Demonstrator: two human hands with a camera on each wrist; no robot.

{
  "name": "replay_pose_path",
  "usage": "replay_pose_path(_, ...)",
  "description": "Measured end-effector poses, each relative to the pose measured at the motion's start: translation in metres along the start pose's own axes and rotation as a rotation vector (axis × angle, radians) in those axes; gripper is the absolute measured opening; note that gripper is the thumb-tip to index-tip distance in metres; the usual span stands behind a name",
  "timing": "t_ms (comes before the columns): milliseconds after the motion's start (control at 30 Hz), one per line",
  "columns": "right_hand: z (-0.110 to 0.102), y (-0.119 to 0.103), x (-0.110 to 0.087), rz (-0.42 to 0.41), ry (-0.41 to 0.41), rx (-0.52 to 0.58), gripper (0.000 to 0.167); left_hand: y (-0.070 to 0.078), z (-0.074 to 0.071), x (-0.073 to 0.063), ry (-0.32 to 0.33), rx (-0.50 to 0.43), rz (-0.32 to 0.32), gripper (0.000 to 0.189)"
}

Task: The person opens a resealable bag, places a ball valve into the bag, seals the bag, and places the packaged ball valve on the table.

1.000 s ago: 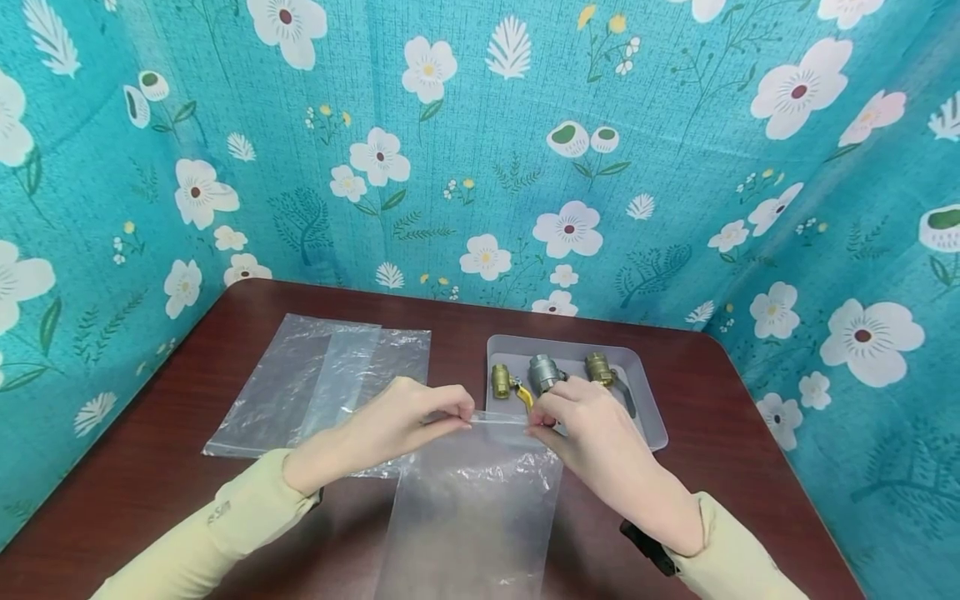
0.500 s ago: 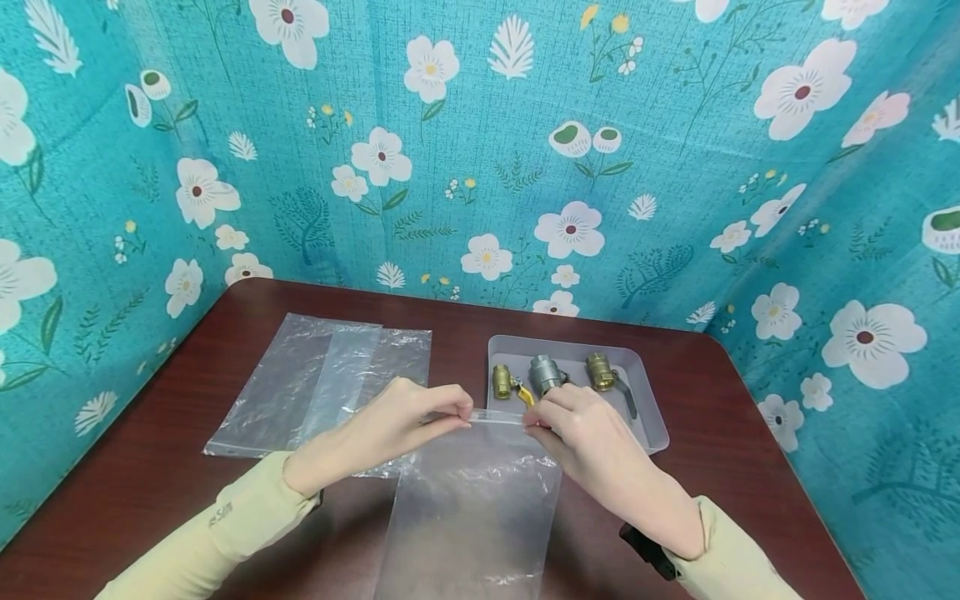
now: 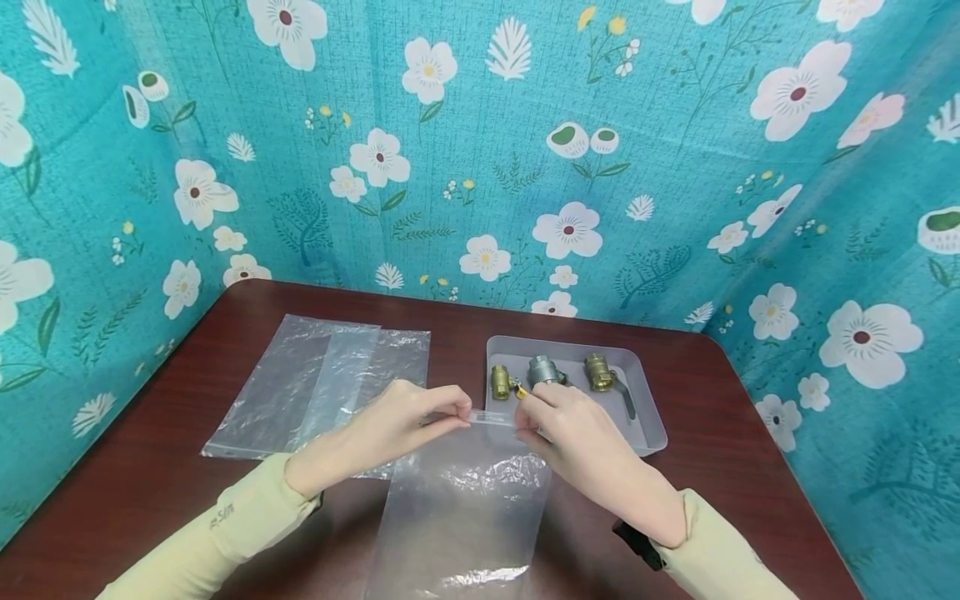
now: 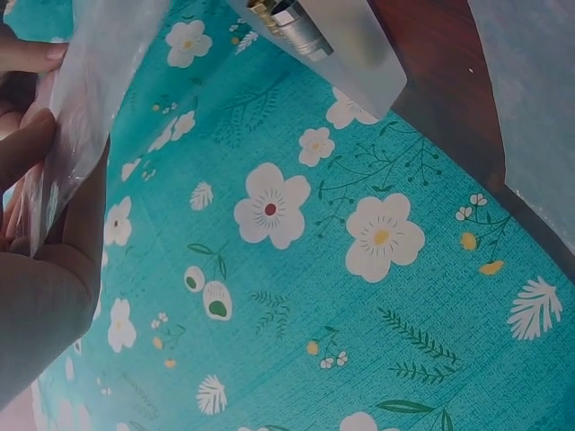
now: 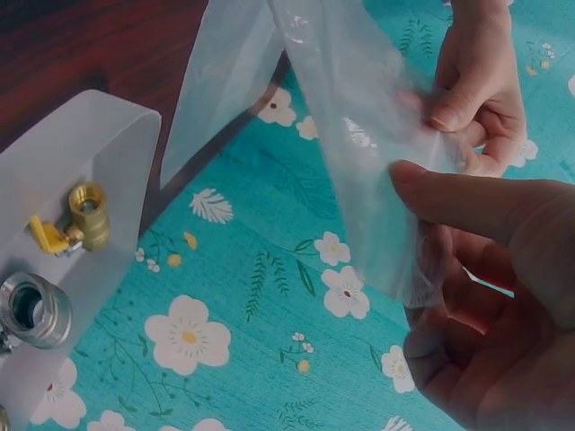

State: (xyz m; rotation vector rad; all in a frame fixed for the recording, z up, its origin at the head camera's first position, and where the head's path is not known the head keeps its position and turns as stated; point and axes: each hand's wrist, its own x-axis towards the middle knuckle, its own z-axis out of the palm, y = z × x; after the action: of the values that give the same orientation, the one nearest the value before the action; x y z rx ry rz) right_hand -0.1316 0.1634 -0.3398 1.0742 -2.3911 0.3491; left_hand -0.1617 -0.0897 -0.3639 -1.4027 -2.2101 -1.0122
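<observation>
"At the centre of the head view, what has each grip got?"

"Both pinch the same clear plastic bag [image 3: 468, 500]. The left grip [image 3: 408, 412] has thumb and fingers on its top edge; the right grip [image 3: 566, 425] pinches that edge further right, a short strip showing between them."

"Which step would you call that?"

"Working the bag's mouth, I'd judge, though I can't tell whether it's being parted or pressed closed."

"And the next move?"

"If it's being opened, it calls for one film wall in each grip and a gentle pull apart."

"Anything inside?"

"Nothing that I can see; its lower end runs out of the bottom of the frame."

"Further out?"

"Right of centre, a shallow plastic tray [image 3: 654, 417] holds three valves: a small brass valve [image 3: 500, 382] with a yellow lever at its left, a silver-coloured valve [image 3: 542, 370] mid-tray, and a larger brass valve [image 3: 598, 372] with a grey lever towards the right. Left of centre, spare clear bags [image 3: 277, 375] lie flat and overlapping on the dark surface [image 3: 135, 508], no contents visible."
</observation>
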Motion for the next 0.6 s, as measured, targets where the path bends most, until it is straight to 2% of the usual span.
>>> replay_pose_path(167,0.0030,0.0004,-0.0007,-0.007,-0.012,-0.011,0.026,0.0002,0.0028,-0.0012,-0.005,0.043,-0.014,0.019)
replay_pose_path(400,0.0012,0.0017,-0.0003,0.001,-0.047,0.014,0.020,-0.0001,0.0045,0.0004,0.004,0.033,-0.042,0.022)
replay_pose_path(600,-0.0032,0.0063,0.0025,-0.011,-0.022,0.058,0.014,-0.0024,0.0048,0.0015,0.031,0.024,-0.019,0.023)
